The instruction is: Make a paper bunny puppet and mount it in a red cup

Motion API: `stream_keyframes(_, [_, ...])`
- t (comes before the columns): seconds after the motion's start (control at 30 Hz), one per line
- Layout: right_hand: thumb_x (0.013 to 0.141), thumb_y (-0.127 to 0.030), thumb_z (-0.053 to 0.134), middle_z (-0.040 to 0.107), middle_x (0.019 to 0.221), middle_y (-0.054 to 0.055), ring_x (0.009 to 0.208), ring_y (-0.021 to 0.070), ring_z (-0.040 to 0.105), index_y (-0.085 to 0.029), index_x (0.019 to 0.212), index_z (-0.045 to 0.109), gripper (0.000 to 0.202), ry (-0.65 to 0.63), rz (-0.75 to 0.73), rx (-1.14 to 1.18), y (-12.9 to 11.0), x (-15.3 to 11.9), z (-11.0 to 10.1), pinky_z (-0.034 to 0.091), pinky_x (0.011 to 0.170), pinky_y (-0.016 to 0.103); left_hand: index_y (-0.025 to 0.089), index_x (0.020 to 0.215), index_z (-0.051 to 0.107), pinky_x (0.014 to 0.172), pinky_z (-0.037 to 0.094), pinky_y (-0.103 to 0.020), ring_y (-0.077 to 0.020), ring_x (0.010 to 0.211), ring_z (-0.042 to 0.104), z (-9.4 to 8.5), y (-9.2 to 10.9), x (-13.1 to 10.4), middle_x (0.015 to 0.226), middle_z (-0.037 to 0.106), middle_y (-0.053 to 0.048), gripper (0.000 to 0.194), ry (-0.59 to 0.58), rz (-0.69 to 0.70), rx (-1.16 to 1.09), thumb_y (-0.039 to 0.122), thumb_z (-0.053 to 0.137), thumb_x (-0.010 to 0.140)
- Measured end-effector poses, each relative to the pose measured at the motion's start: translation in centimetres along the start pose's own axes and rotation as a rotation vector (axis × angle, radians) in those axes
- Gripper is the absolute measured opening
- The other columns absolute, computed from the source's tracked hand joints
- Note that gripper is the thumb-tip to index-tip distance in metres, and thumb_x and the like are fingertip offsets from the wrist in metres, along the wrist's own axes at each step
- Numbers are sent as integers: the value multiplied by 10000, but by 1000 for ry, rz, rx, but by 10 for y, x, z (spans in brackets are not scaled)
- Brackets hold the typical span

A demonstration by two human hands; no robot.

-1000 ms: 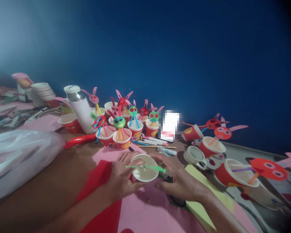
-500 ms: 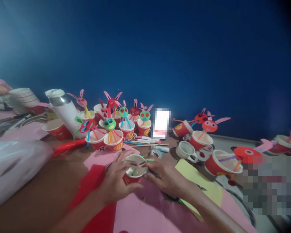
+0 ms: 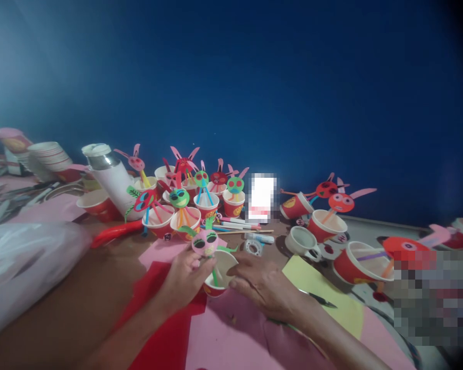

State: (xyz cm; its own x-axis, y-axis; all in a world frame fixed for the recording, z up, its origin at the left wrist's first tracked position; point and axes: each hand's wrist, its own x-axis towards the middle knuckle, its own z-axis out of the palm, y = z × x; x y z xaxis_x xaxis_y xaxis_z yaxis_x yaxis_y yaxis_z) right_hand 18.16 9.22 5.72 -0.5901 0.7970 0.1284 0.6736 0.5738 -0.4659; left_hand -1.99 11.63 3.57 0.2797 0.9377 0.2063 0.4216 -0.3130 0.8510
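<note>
My left hand (image 3: 187, 277) pinches a pink paper face (image 3: 205, 243) with dark eyes, green brows and green paper ears, near its lower edge. Below the face a green straw (image 3: 215, 277) slants down into a red-and-white paper cup (image 3: 224, 264). On the cup's right side, the curled fingers of my right hand (image 3: 260, 285) grip the rim. Both hands are over pink paper (image 3: 216, 334), with a red sheet (image 3: 158, 318) at the left.
Several cups with paper faces, such as a green one (image 3: 179, 198), stand behind. Near them are markers (image 3: 239, 224), a tape roll (image 3: 252, 247) and a white mug (image 3: 301, 241). A white flask (image 3: 111, 177) and a plastic bag (image 3: 27, 272) are left; a pen (image 3: 322, 299) lies on yellow paper (image 3: 343, 313).
The pink face, edge-on over the cup before, is now tilted up to face me. My left fingers have closed on it. The whole view has shifted a little.
</note>
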Motion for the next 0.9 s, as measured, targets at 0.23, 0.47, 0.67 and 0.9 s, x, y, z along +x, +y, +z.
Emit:
stream_keyframes(0.23, [930, -216, 343, 600, 1104, 64, 1007, 181, 568, -196, 1071, 572, 269, 61, 71, 115, 1, -2, 3, 440, 863, 309, 152, 644, 619, 478, 397, -205, -118, 542, 505, 4, -4, -2, 596, 556, 16, 284, 59, -35, 21, 344, 520, 828])
stream_keyframes(0.47, [897, -186, 378, 507, 1292, 65, 1170, 203, 489, -220, 1070, 602, 284, 64, 149, 208, -2, 2, 3, 402, 969, 354, 173, 666, 664, 569, 438, -244, -152, 630, 547, 1, -4, -4, 667, 607, -6, 290, -20, 37, 24, 364, 522, 831])
stream_keyframes(0.67, [832, -106, 402, 497, 1294, 27, 1148, 190, 494, -240, 1037, 621, 328, 16, 152, 211, -11, 6, 1, 398, 959, 342, 177, 692, 633, 698, 467, -278, -170, 747, 583, -1, 1, -2, 773, 635, -25, 257, -104, 180, -44, 306, 493, 865])
stream_keyframes(0.9, [812, -113, 441, 637, 857, 22, 817, 167, 590, -208, 823, 649, 229, -65, 139, 161, -15, 19, -2, 448, 721, 262, 187, 737, 649, 804, 462, -328, -196, 861, 578, -1, -1, -1, 869, 626, -49, 208, -103, 250, -49, 260, 499, 861])
